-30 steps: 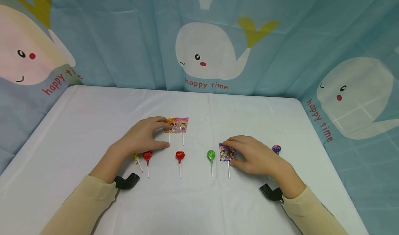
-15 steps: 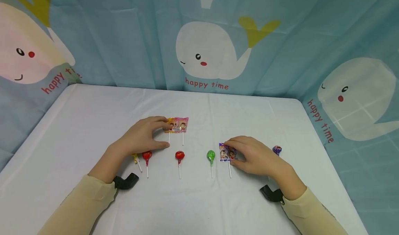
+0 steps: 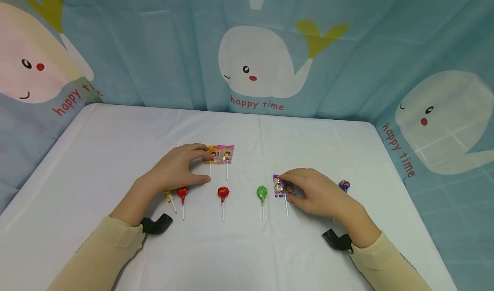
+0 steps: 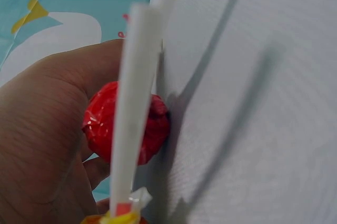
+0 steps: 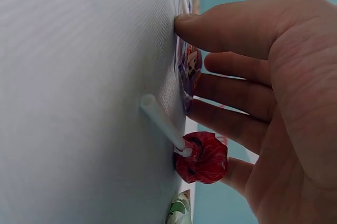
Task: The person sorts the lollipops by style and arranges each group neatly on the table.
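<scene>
Purple flat film-wrapped lollipop packet [image 3: 283,189]: right of middle on the white tabletop [image 3: 247,252], slid slightly toward the far edge and away from the round green-wrapped lollipop [image 3: 262,191] this last half second, a fine correction of place, I judge; my right hand [image 3: 320,193] spans it, thumb and fingers apart. My left hand [image 3: 177,167], thumb and fingers likewise apart, partly covers the yellow-and-pink flat packet [image 3: 224,154], fingertip pressure unclear. Obscured: purple packet's right part, under my fingers; cut off: green-and-white wrapper [image 5: 180,210], right wrist view.
</scene>
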### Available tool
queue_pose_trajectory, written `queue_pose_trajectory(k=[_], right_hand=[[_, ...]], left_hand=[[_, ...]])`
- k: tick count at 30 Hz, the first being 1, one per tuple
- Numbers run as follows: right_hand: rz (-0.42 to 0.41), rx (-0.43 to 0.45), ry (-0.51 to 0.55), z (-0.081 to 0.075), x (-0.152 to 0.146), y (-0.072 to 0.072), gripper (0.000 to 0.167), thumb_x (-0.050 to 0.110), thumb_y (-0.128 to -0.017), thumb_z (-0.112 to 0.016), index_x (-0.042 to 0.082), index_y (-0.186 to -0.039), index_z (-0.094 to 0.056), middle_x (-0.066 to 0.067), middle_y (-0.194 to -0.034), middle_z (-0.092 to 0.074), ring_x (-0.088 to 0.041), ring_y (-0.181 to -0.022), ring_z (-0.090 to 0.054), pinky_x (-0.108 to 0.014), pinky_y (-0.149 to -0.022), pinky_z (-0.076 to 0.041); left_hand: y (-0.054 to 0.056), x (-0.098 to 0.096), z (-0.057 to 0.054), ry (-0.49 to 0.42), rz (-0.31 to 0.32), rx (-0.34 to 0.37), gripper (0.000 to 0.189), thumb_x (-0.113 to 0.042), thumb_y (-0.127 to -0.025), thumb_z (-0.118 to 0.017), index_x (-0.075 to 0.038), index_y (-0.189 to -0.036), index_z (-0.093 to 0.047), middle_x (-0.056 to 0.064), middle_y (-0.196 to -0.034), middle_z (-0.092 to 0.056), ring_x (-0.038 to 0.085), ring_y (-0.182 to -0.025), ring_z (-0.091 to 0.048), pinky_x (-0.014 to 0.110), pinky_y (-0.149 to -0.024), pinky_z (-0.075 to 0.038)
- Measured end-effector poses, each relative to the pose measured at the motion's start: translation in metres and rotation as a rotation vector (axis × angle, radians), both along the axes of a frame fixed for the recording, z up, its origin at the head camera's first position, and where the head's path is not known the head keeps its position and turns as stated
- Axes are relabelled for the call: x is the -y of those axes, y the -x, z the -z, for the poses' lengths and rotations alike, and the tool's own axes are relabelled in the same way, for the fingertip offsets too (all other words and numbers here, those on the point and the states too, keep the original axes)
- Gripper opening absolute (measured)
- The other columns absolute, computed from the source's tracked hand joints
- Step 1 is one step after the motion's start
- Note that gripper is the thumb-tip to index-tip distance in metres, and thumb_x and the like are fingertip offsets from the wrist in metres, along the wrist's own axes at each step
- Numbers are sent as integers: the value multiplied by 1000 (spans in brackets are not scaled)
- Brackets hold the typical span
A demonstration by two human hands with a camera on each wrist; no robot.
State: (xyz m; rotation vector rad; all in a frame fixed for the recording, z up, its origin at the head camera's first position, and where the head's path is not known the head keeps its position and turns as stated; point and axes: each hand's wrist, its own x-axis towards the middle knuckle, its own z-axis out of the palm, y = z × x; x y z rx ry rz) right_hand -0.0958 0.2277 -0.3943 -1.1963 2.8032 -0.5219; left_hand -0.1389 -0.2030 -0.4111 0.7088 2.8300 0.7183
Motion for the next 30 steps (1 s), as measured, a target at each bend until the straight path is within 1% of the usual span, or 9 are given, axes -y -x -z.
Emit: queue_pose_trajectory(k=[7, 12, 18, 22, 30], right_hand=[[-6, 1, 11, -1, -1, 1, 47, 19, -94, -85, 8, -139, -73, 1, -134, -73, -22, -129, -68, -47, -113, -52], [-15, -9, 16, 0, -2, 2, 48, 19, -95, -85, 8, -139, -72, 1, -134, -73, -21, -129, -68, -46, -113, -52], [-9, 1, 19, 0, -3, 2, 48, 18, -95, -84, 8, -141, -72, 0, -136, -73, -22, -129, -68, -47, -113, -52], [-16, -11, 24, 0, -3, 2, 47, 18, -95, -85, 8, -139, -73, 0, -135, -74, -22, -128, -68, -47, -112, -53], [-26, -21, 37, 1, -3, 3, 46, 18, -95, -86, 8, -138, -74, 3, -132, -75, -19, -125, -70, -44, -111, -54]], left_hand=[[0, 0, -1, -3, 0, -3, 64, -46, -87, -90, -26, -145, -73, 7, -160, -56, 36, -152, -46, 68, -122, -36], [0, -1, -2, -1, 1, -3, 63, -45, -87, -90, -25, -145, -73, 7, -160, -55, 36, -152, -45, 67, -123, -36], [0, -1, -2, -3, 1, 3, 63, -45, -87, -91, -25, -145, -73, 7, -160, -55, 35, -152, -45, 66, -123, -37], [0, -1, -2, -3, 2, 3, 63, -45, -88, -90, -25, -145, -73, 7, -161, -55, 36, -153, -45, 67, -123, -36], [-1, -1, -2, -2, 1, -2, 63, -45, -87, -90, -25, -145, -73, 8, -160, -56, 36, -152, -45, 68, -122, -35]])
